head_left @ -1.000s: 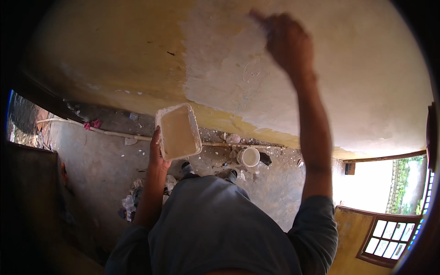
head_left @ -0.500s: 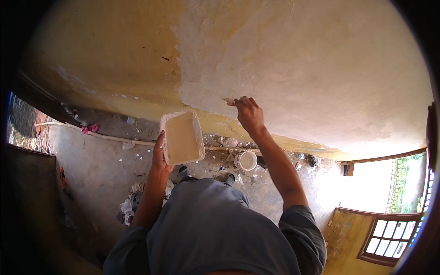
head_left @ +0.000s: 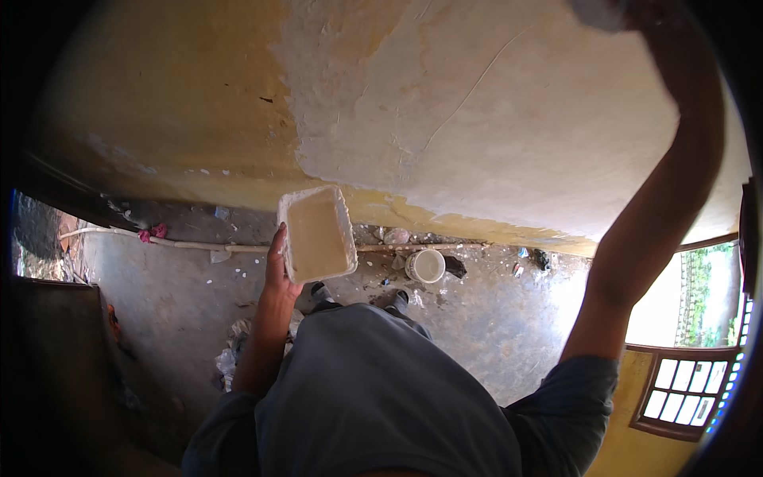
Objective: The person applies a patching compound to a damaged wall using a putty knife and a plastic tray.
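My left hand (head_left: 278,266) grips a rectangular plastic tub (head_left: 347,229) by its left side. Smooth tan paste or liquid fills the tub, and pale residue coats its rim. High at the upper right, my right arm is stretched out along the wall. My right hand (head_left: 650,14) is dark and partly cut off by the picture's edge. In it is a flat, pale-bladed putty knife (head_left: 600,11), blurred, against or close to the wall. A whitish coat (head_left: 477,111) with thin ridges covers the wall's right part; the left part is bare yellow paint (head_left: 175,103).
A white bucket (head_left: 427,265) stands on the floor near my feet. A long pale pole (head_left: 191,241) lies along the wall's base, with a pink cloth (head_left: 152,233) by it. Crumpled plastic (head_left: 227,362) lies at the left. A brown-framed window (head_left: 682,393) is at the lower right.
My right hand has swept up and far to the right with the putty knife, from low on the wall near the tub. The left hand and tub have barely moved.
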Demonstrator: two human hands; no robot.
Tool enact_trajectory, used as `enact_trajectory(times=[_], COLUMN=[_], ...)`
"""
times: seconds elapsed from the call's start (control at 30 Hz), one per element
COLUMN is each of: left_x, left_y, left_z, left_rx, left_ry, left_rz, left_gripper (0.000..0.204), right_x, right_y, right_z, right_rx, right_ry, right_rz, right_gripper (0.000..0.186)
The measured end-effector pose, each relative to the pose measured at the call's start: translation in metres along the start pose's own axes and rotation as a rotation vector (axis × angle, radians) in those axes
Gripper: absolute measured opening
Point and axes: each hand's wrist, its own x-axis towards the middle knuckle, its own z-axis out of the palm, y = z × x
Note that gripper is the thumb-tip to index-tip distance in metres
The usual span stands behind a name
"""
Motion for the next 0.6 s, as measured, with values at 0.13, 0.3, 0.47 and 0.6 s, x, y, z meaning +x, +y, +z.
enact_trajectory(times=[0.13,0.3,0.47,0.6], left_x=[-0.001,0.004,0.005,0.003], left_y=[0.0,-0.004,-0.006,-0.009], left_z=[-0.01,-0.001,-0.011,-0.001], left_rx=[-0.002,-0.025,-0.022,-0.016], left_ry=[0.035,0.006,-0.015,-0.027], left_rz=[0.022,-0.012,0.015,-0.014], left_gripper=[0.053,0.052,0.052,0.053], right_x=[-0.168,-0.309,-0.211,-0.024], right_y=[-0.028,-0.039,-0.005,0.011], right_z=[0.148,0.266,0.212,0.029], right_rx=[-0.048,-0.017,-0.208,-0.406], right_ry=[-0.417,-0.519,-0.299,-0.129], right_rz=[-0.043,0.048,0.041,-0.043], right_gripper=[0.018,0.006,0.01,0.026])
